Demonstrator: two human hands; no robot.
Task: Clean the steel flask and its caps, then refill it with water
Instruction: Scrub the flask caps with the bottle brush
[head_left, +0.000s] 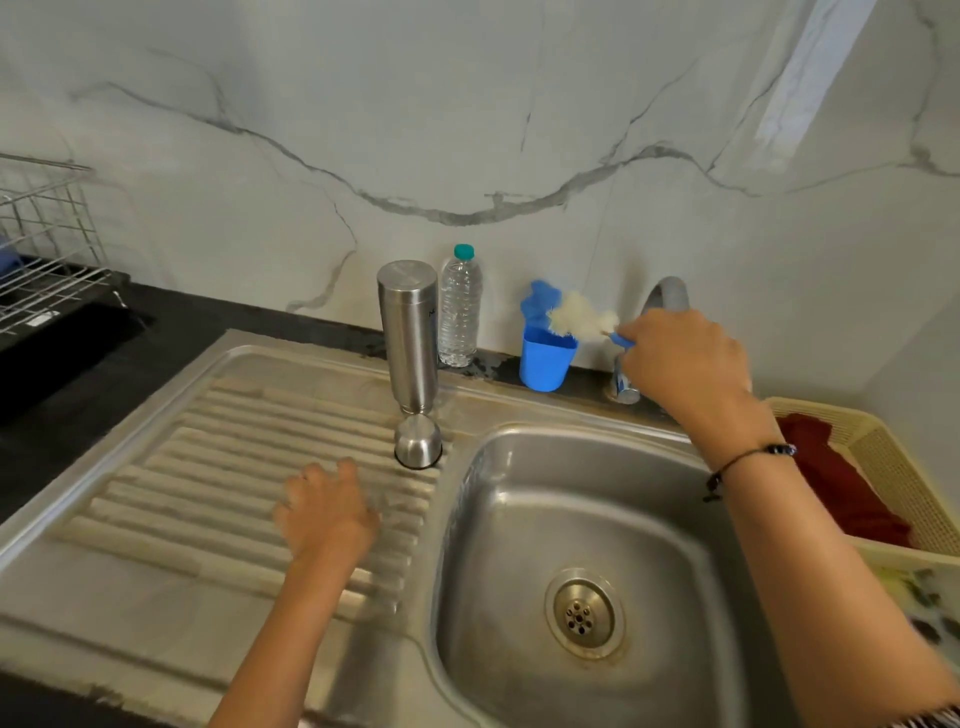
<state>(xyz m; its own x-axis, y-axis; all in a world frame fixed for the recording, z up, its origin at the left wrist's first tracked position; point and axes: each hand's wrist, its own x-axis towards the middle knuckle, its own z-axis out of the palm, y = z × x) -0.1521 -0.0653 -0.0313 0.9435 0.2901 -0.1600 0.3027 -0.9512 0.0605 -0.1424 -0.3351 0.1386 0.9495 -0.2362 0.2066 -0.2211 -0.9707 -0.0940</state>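
Scrub prep: right hand (685, 364) grips brush (582, 318) over cup (545, 361). Left hand (327, 512) fingers loose, flask (410, 338) (inverted) just beyond fingertips. Next: grab flask.

Left hand (328, 506) low at centre-left, palm down, fingers loosely spread and slightly bent, holding nothing, forearm running up from the bottom edge. Right hand (683, 358) raised at upper right, back of the hand to the camera, fingers curled round a blue handle of a brush (584, 319), bristles pointing left. Right forearm stretched diagonally from the lower right corner, dark thread bracelet (748, 460) at the wrist
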